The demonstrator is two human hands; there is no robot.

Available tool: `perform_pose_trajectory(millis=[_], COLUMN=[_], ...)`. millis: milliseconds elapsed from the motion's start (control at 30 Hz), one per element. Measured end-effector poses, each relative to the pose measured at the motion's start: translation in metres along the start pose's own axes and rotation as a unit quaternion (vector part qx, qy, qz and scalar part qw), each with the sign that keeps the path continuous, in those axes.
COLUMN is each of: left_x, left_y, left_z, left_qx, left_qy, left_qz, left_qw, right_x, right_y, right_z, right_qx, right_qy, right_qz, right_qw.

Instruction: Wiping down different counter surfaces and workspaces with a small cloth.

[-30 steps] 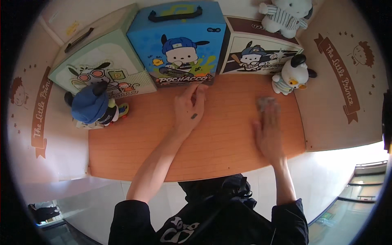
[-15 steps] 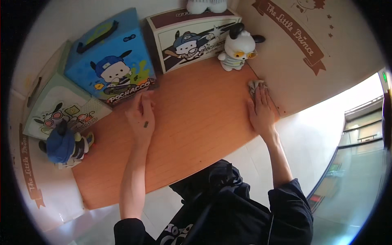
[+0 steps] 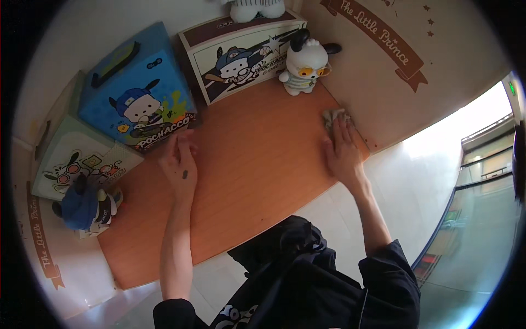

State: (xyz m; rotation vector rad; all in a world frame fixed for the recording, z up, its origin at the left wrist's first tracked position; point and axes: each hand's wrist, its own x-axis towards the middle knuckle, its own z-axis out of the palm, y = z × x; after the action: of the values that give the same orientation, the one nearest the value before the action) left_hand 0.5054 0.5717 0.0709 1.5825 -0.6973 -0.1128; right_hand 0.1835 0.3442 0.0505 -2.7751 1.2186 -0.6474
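My right hand (image 3: 343,152) lies with its fingers stretched over a crumpled, pale patterned cloth (image 3: 330,118). It presses the cloth on the wooden shelf board (image 3: 246,159), close to the right side panel. Part of the cloth is hidden under the fingers. My left hand (image 3: 179,159) hovers or rests by the front lower corner of a blue box (image 3: 129,71); I cannot tell if they touch. Its fingers are loosely bent and somewhat apart, with nothing seen in them. A small dark patch shows on the back of that hand.
A white dog figurine (image 3: 304,68) with yellow glasses stands at the back right, before a cream-and-brown box (image 3: 200,68). Far left are a pale green box (image 3: 57,145) and a blue-capped figurine (image 3: 79,205). The printed side panel (image 3: 356,71) bounds the right.
The whole view has shifted a little, so the boxes sit further left in it. My right hand and the cloth have slid slightly toward me along the side panel. My left hand has turned slightly.
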Motion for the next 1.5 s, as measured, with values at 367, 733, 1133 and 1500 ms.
perform_pose_trajectory(millis=[367, 733, 1133, 1500], left_x=[-0.002, 0.002, -0.001, 0.005], left_y=[-0.005, -0.004, -0.003, -0.017], left_z=[-0.006, 0.001, -0.004, -0.001], left_qx=[0.003, 0.000, 0.036, 0.029], left_qy=[0.012, 0.018, 0.017, 0.047], left_qz=[0.001, 0.013, -0.002, 0.045], left_qw=[1.000, 1.000, 0.999, 0.997], right_x=[-0.049, -0.057, -0.003, -0.069], right_y=[-0.106, -0.125, -0.084, -0.201], right_z=[-0.021, -0.021, -0.002, -0.013], right_qx=[0.185, 0.230, 0.140, 0.248], right_qy=[-0.088, -0.064, -0.101, -0.164], right_qz=[-0.168, -0.071, -0.138, -0.221], right_qw=[0.964, 0.968, 0.975, 0.929])
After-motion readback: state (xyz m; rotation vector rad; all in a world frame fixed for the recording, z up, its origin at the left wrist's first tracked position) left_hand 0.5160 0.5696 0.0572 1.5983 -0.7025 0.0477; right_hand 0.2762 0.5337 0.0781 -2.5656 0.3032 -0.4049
